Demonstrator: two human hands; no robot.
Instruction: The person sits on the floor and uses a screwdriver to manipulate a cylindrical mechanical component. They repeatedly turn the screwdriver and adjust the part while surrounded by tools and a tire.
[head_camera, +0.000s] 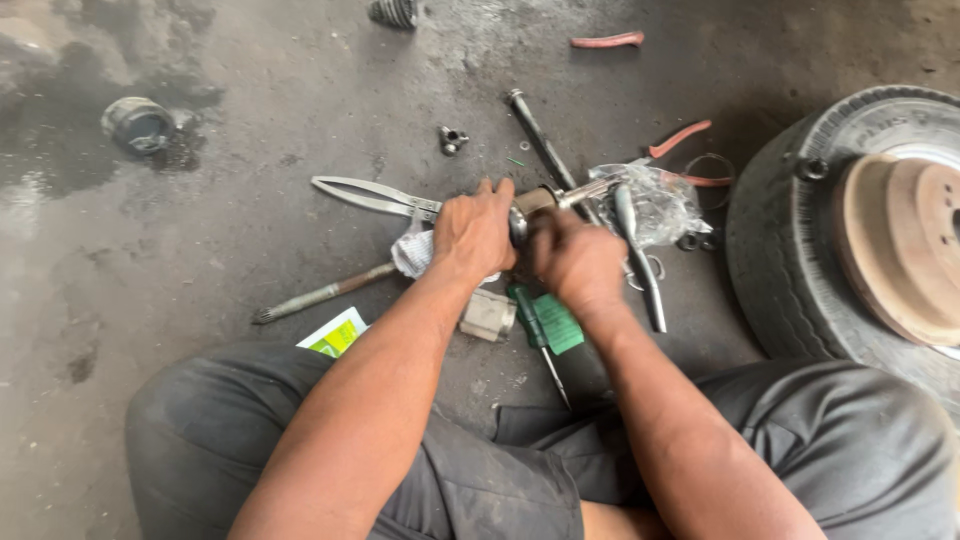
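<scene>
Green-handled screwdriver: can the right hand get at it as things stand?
Probably yes. The green-handled screwdriver lies uncovered on the floor right under the right hand, but that hand is busy on the metal joint part.

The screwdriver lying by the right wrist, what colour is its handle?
Green, seen in the head view: the screwdriver lies on the floor below the right hand.

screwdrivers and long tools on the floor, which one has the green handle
The screwdriver lying just below the right hand, tip pointing toward the person. The other long tools are bare grey metal.

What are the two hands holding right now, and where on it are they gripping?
Both the left hand and right hand close around a metal shaft part at its thick end; the exact grip is hidden.
</scene>
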